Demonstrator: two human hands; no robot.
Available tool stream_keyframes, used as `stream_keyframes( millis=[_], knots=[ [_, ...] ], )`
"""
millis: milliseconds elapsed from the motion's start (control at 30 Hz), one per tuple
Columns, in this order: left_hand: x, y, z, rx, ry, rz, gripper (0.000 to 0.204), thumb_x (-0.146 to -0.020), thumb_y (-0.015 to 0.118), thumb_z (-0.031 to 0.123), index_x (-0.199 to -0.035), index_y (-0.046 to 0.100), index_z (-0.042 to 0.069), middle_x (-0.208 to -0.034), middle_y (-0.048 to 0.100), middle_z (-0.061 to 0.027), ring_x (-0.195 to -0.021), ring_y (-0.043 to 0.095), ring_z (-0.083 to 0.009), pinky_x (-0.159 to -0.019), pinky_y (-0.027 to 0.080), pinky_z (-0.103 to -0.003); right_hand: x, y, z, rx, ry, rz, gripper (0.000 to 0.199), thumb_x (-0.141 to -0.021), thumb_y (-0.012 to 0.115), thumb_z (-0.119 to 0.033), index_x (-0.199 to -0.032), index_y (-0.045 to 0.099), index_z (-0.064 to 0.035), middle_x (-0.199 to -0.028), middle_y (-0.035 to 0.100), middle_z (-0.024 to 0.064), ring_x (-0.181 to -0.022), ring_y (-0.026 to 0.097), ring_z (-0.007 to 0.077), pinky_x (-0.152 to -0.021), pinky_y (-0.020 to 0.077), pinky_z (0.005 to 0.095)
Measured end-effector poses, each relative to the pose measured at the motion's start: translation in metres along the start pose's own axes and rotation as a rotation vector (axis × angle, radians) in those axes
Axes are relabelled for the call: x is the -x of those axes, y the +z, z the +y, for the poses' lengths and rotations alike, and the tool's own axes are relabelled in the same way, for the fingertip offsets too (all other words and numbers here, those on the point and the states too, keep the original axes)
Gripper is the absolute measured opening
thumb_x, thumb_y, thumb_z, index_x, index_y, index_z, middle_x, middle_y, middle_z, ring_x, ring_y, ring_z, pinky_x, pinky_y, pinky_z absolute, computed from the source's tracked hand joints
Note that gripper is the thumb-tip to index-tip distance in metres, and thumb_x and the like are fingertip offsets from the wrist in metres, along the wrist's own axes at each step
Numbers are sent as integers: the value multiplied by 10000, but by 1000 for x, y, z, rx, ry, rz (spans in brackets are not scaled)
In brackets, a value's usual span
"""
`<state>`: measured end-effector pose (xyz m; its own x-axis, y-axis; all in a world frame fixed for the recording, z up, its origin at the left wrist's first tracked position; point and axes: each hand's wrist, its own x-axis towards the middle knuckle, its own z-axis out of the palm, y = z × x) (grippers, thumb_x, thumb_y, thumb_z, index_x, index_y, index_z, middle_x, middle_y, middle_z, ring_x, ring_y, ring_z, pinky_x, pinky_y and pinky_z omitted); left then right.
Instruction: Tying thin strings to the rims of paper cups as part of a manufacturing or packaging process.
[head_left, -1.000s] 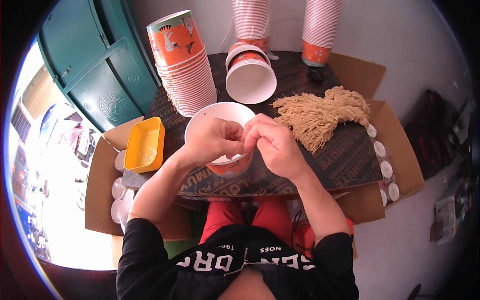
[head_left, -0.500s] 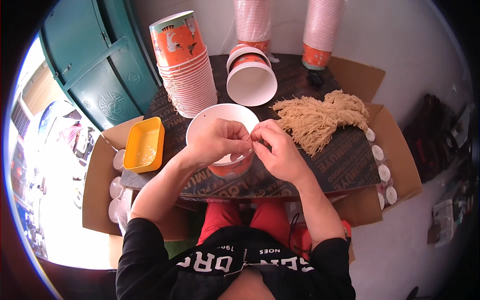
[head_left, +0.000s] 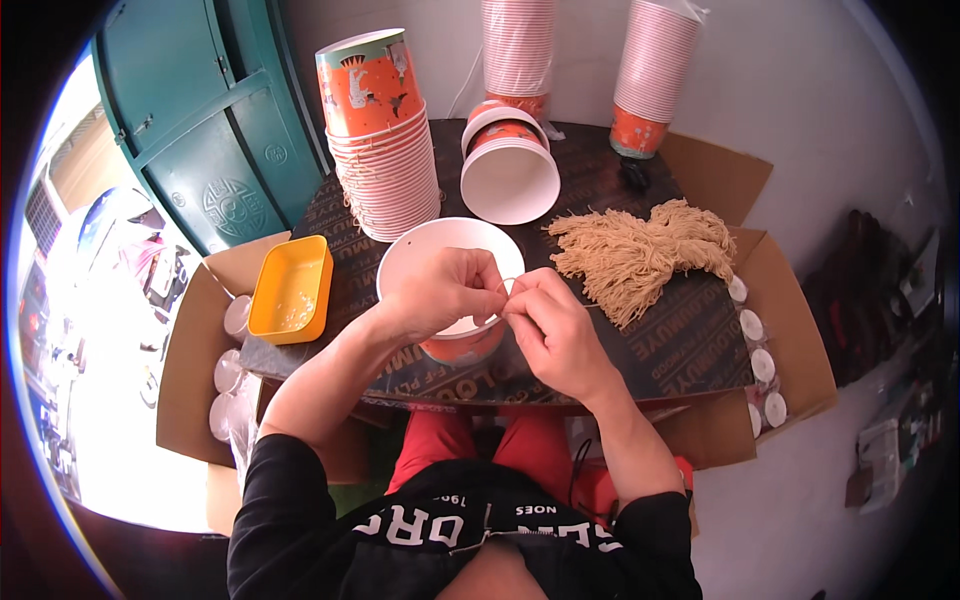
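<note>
A white-lined paper bucket (head_left: 452, 232) with an orange printed outside stands upright at the near edge of the table, a small dark hole in its wall at the left. Over its right rim, my left hand (head_left: 450, 290) and my right hand (head_left: 550, 318) meet, fingertips pinched together. Between them a short, thin tan string (head_left: 510, 283) shows as a small curve. Both hands are closed on it; its ends are hidden by my fingers. Right of my hands lies a bundle of tan strings (head_left: 640, 255), tied in at its middle.
A yellow tray (head_left: 290, 290) with small clear bits sits left. Behind stand a tall bucket stack (head_left: 385, 180) with strings hanging, two buckets on their sides (head_left: 510, 182), and wrapped stacks (head_left: 655, 75). Open cardboard boxes (head_left: 795, 330) flank the dark table (head_left: 690, 350).
My fingertips have shifted slightly, and a small curve of string now shows between them. The whole view has moved a little; the objects on the table stay in place.
</note>
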<state>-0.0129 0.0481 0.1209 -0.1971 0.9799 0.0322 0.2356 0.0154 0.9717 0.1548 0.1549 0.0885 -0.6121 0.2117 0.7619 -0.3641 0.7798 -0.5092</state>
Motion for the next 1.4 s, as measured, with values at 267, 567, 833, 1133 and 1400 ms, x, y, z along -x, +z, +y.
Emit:
stream_keyframes(
  millis=[267,567,833,1133,1400],
  knots=[
    [4,8,-1,-172,71,59,77,-811,707,45,-805,638,11,-742,655,-41,-681,603,-108,-636,486,-263,-1,3,21,10,65,31,167,-855,579,89,-1001,643,41,-972,615,151,-841,643,320,-715,526,381],
    [20,38,-2,-918,531,411,121,-817,659,-16,-906,582,14,-827,657,-158,-721,673,-340,-628,539,-399,-5,2,19,-78,157,-19,221,-900,580,73,-1101,664,35,-962,608,122,-849,637,238,-745,511,310],
    [26,41,-9,-972,550,445,144,-832,692,17,-921,580,29,-770,666,-135,-673,674,-337,-583,537,-409,-7,-6,20,-186,197,-187,149,-917,585,29,-1053,646,26,-991,584,138,-908,604,268,-804,492,334],
    [26,35,-5,-735,484,395,99,-862,679,11,-910,594,-3,-726,675,-116,-605,680,-234,-550,532,-332,1,1,14,-236,271,-47,59,-884,607,48,-930,595,13,-1032,557,102,-903,583,206,-779,474,288],
    [25,30,8,-430,197,278,80,-903,611,28,-856,582,-30,-687,663,-93,-629,654,-123,-553,507,-280,23,17,0,157,-56,198,138,-822,632,103,-901,548,27,-1116,494,205,-908,575,307,-798,494,368]
  ],
)
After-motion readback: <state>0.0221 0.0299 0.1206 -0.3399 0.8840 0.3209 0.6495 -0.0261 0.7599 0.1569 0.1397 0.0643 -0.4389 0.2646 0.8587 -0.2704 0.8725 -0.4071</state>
